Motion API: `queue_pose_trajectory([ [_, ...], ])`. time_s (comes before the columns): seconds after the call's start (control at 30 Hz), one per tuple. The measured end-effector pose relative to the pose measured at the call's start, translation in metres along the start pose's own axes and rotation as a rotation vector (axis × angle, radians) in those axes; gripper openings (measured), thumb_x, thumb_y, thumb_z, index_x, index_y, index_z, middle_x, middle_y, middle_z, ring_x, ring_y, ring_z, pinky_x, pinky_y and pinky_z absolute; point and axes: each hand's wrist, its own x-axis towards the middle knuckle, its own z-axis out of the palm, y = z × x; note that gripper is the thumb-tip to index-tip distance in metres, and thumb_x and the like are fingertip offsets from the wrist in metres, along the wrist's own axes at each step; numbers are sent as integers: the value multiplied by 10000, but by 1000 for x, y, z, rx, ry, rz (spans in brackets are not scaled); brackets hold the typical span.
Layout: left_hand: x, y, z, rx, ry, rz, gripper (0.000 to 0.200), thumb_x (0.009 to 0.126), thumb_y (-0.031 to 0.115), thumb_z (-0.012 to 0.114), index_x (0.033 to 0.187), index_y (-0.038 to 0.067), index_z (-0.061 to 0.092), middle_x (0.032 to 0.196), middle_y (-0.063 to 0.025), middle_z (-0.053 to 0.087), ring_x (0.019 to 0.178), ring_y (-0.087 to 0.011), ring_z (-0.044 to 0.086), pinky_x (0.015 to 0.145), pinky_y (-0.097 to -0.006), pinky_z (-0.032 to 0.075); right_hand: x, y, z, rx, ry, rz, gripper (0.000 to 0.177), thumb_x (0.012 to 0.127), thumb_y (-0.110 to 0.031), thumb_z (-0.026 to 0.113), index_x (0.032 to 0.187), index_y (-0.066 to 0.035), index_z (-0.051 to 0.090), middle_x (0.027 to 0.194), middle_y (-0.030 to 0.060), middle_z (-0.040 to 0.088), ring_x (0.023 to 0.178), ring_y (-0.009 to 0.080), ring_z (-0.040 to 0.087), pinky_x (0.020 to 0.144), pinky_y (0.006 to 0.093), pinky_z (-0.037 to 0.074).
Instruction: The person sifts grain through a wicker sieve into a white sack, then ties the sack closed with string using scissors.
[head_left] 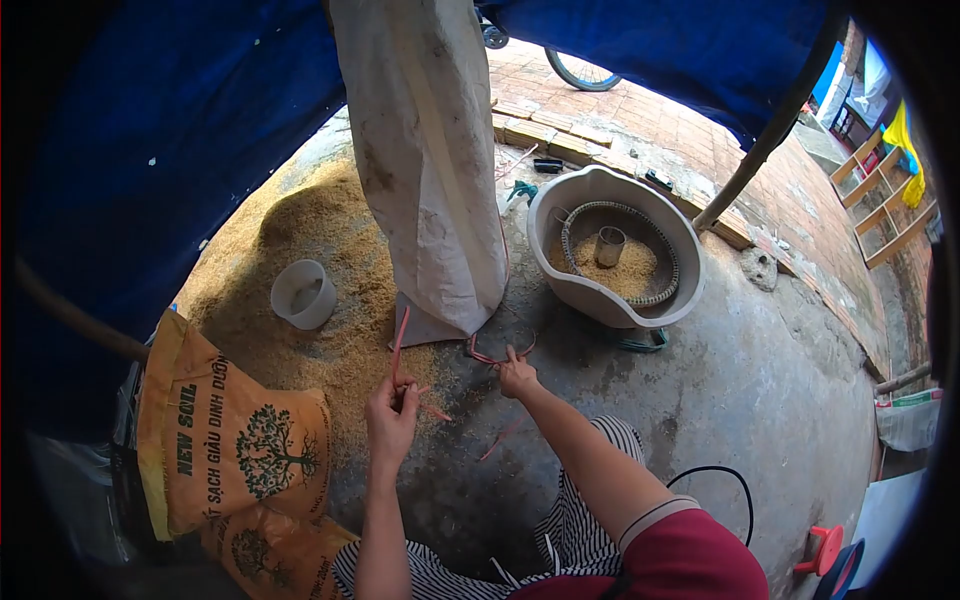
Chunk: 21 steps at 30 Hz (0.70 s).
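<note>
While both forearms stretch forward over the concrete floor [760,380], the left hand [392,420] is raised with its wrist straight and its fingers curled shut around a few pink strips [400,345], one of which stands up towards the white sack [425,170]. The right hand [517,376] reaches further out and lower, palm down, its fingertips pinched together on a string loop [492,356] that lies on the floor just beside the sack's bottom corner. The two hands are near each other but apart. The upright sack stands at the edge of a pile of husks [330,230], where a white cup [303,293] sits. A grey basin [600,190] with a small can [609,245] in it stands to the right of the sack, and an orange soil bag [235,440] lies beside the left arm.
</note>
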Motion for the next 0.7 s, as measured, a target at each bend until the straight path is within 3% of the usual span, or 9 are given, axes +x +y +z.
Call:
queue_pose_trajectory([
  [0.07, 0, 1, 3, -14, -5, 2, 92, 867, 56, 512, 903, -24, 538, 649, 0, 500, 554, -51, 433, 506, -233, 373, 0, 2, -5, 64, -161, -51, 453, 752, -158, 533, 1195, -65, 502, 1348, 120, 314, 1206, 315, 387, 912, 402, 426],
  [0.17, -1, 4, 4, -2, -1, -20, 93, 867, 64, 514, 896, -20, 541, 638, 6, 492, 549, -52, 426, 498, -231, 366, 13, 10, 15, 1, -293, -27, 457, 743, -153, 530, 1195, -81, 515, 1350, 108, 352, 1197, 292, 408, 925, 389, 417],
  [0.4, 2, -11, 6, 39, 15, -15, 90, 865, 75, 520, 895, -4, 552, 626, 10, 488, 538, -53, 412, 484, -235, 342, 18, 23, 19, -9, -368, -12, 405, 803, -192, 515, 1190, -75, 523, 1303, 118, 426, 1153, 277, 471, 912, 371, 434],
  [0.5, 2, -13, 5, 26, 19, -8, 94, 863, 79, 522, 893, -4, 555, 615, 11, 482, 532, -53, 405, 478, -238, 331, 28, 40, 10, 104, -260, 77, 382, 806, -171, 503, 1169, -59, 537, 1284, 151, 436, 1139, 285, 483, 880, 380, 457],
  [0.57, 2, -13, 4, 34, 8, -16, 97, 863, 81, 523, 892, -5, 555, 609, 11, 480, 529, -54, 403, 476, -238, 328, 20, 50, -19, 164, -201, 303, 383, 807, -193, 505, 1154, -36, 543, 1271, 193, 432, 1135, 306, 482, 841, 396, 479],
  [0.6, 2, -13, 3, 38, 16, -26, 99, 863, 82, 522, 893, -6, 555, 605, 10, 479, 525, -54, 396, 474, -238, 324, 21, 58, -21, 160, -197, 305, 383, 807, -193, 505, 1154, -36, 543, 1271, 193, 432, 1135, 306, 482, 841, 396, 479],
  [0.67, 2, -13, 0, 38, 26, -34, 101, 863, 82, 521, 895, -7, 556, 601, 10, 478, 521, -54, 390, 471, -237, 320, 25, 78, -21, 241, 39, 547, 410, 771, -237, 511, 1108, -10, 565, 1200, 234, 489, 1105, 309, 507, 876, 368, 454],
  [0.7, 3, -12, -3, 34, 13, -53, 99, 862, 78, 519, 895, -8, 555, 607, 5, 487, 536, -58, 419, 482, -240, 334, 28, 87, -18, 237, 45, 545, 410, 771, -237, 511, 1108, -10, 565, 1200, 234, 489, 1105, 309, 507, 876, 368, 454],
])
